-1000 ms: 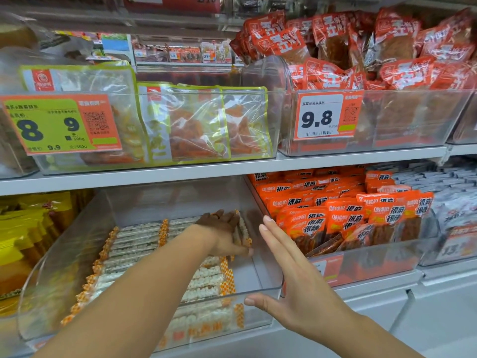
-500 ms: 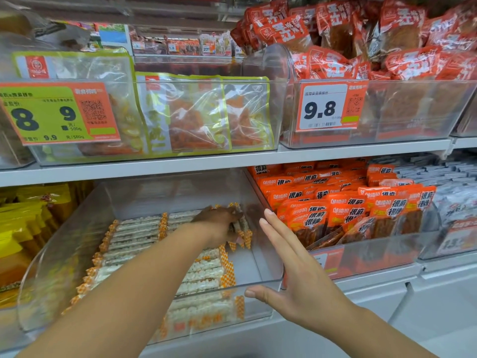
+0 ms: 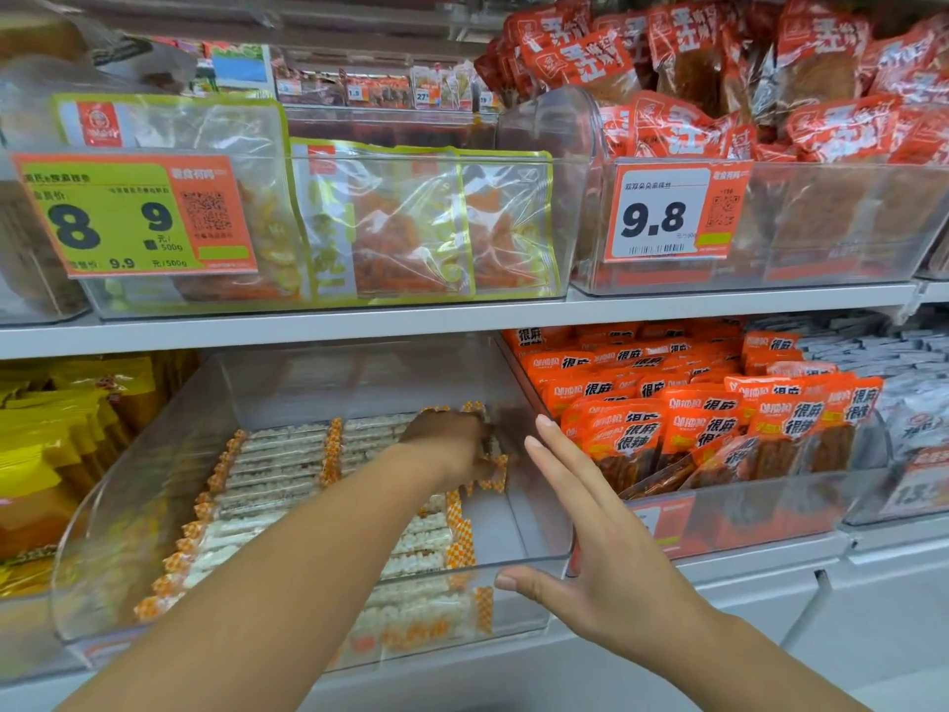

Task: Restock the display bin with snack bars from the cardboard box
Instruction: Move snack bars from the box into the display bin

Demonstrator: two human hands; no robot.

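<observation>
Under the left hand [image 3: 452,444], deep in the bin [image 3: 539,560], snack bars [image 3: 277,470] lie crosswise, fingers gripping some; right hand [image 3: 590,537] hovers open nearer.

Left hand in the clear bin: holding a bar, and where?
Left hand rests on white snack bars with orange-checked ends at the clear plastic bin's back right; grip hidden. Right hand holds nothing.

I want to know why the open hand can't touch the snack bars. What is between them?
In the head view, the display bin's clear side wall stands between the right hand and the snack bars.
</observation>
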